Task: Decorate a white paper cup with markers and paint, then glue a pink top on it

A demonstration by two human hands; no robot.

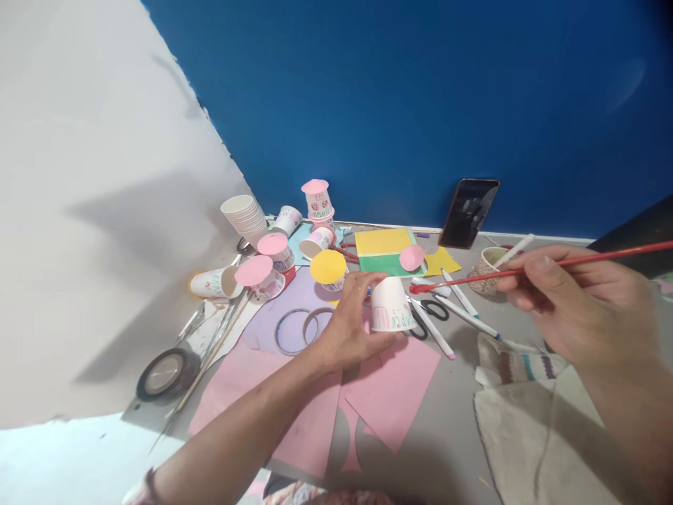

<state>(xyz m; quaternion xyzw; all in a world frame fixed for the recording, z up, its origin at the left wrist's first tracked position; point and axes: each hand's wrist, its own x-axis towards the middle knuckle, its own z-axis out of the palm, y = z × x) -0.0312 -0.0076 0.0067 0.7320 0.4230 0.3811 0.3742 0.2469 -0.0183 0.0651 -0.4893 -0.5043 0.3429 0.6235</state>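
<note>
Reference point: the paper cup [390, 305], mouth down, pink and green drawing near its rim. My left hand [350, 319] is curled round its left side, opened only to the cup's width, fingers near the raised base, thumb along the rim. Cannot tell whether the rim rests on anything. My right hand [557, 287], well right of the cup, is pinched closed on a red paintbrush [467, 279]; the bristles lie just beside the cup's upper right wall, contact unresolved.

Edges and room: right of the cup, close in, black-handled scissors [436, 310] and a pink-tipped marker [434, 331] crowd the brush side. Left of it, two tape rings [294, 332]; just beyond on that side, a yellow paper disc [329, 266] atop another cup. Nearer me, the corner of a pink sheet [402, 393] points towards me. Bare grey bench [442, 421] runs from that sheet's right edge to a beige cloth [536, 435], the widest gap near the cup.
</note>
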